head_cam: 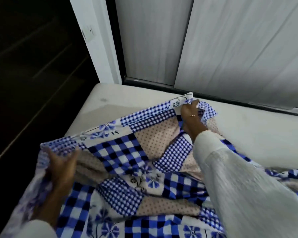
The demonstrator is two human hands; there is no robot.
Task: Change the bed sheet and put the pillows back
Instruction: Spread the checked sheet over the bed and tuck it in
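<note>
The blue, white and beige patchwork cotton bed sheet point(136, 162) lies rumpled over the near part of the bare off-white mattress point(127, 98), its flower-printed top hem running as a taut slanted line from lower left to upper right. Each end of that hem is held. The right hand point(190, 111), reaching furthest from a loose white sleeve point(234, 169), pinches the far end of the hem with fingers closed on the cloth, close to the dark window sill point(230, 98). The left hand point(62, 165), nearer the camera and blurred, grips the near end with the thumb spread above bunched fabric. Uncovered mattress lies beyond the hem, toward the far left corner and the grey curtains point(230, 48). Judging by this, the sheet must travel away from both hands, hem leading, to cover that bare area.
</note>
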